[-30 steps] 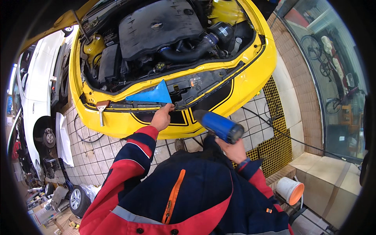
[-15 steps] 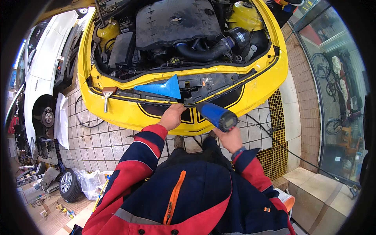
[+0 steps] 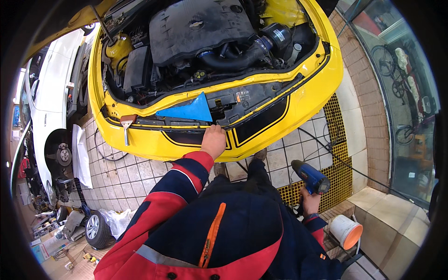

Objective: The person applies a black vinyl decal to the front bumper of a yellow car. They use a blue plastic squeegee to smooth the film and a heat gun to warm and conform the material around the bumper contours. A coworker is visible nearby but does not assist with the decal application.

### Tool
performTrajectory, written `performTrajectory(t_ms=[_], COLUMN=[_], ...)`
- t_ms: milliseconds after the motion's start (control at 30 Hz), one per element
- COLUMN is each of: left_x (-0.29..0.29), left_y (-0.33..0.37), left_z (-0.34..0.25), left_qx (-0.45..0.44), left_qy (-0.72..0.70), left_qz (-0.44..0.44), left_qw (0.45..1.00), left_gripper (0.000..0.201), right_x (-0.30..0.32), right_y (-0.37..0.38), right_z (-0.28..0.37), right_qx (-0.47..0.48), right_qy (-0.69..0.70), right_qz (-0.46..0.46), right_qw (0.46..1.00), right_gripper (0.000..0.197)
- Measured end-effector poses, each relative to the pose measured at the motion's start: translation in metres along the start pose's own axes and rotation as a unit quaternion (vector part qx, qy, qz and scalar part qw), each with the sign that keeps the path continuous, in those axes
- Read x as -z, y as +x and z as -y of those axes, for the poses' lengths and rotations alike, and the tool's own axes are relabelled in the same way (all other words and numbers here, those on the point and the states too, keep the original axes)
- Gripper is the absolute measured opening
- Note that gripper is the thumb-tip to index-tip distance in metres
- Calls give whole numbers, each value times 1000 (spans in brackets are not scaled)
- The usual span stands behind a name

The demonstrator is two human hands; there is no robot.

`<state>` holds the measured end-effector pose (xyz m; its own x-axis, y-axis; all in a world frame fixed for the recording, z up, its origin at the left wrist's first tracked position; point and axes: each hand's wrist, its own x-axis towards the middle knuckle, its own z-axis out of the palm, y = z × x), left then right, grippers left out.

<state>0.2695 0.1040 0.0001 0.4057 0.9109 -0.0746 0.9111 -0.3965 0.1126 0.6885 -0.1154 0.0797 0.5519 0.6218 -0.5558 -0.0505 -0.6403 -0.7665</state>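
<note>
My left hand (image 3: 214, 141) is at the top edge of the yellow front bumper (image 3: 273, 132), its fingers curled together over the edge by a black stripe. What they pinch, if anything, is hidden. Away from the car, at my right side, my right hand (image 3: 310, 203) is wrapped round the grip of a blue and black heat gun (image 3: 310, 176). Its nozzle points up and left toward the bumper. A blue triangular scraper (image 3: 190, 111) lies on the black panel behind the bumper. Further left, a small scraper with a metal handle (image 3: 126, 132) rests on the bumper edge.
The open engine bay holds a black engine cover (image 3: 200, 30). A dark cable (image 3: 345, 163) runs across the right side. A white bucket (image 3: 346, 232) stands at lower right, near yellow floor grating (image 3: 337, 184). To the left are a white car (image 3: 52, 98) and a loose wheel (image 3: 97, 229).
My right hand has drawn the heat gun away from the bumper, down and to the right. My left hand stays at the bumper edge, shifted slightly right in view.
</note>
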Motion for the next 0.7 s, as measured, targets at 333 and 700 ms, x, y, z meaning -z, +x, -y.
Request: performTrajectory(t_ms=[333,700], left_x=[0,7], left_y=[-7,-45], left_z=[8,23], left_qx=[33,25], left_qy=[-103,-172], left_qz=[27,-111], left_qw=[994,979], left_gripper=[31,50], right_x=[10,-10], right_y=[19,8], right_z=[-4,18], right_qx=[12,18], right_qy=[29,33], right_qz=[-22,16], right_qw=[999,999], right_gripper=[20,26])
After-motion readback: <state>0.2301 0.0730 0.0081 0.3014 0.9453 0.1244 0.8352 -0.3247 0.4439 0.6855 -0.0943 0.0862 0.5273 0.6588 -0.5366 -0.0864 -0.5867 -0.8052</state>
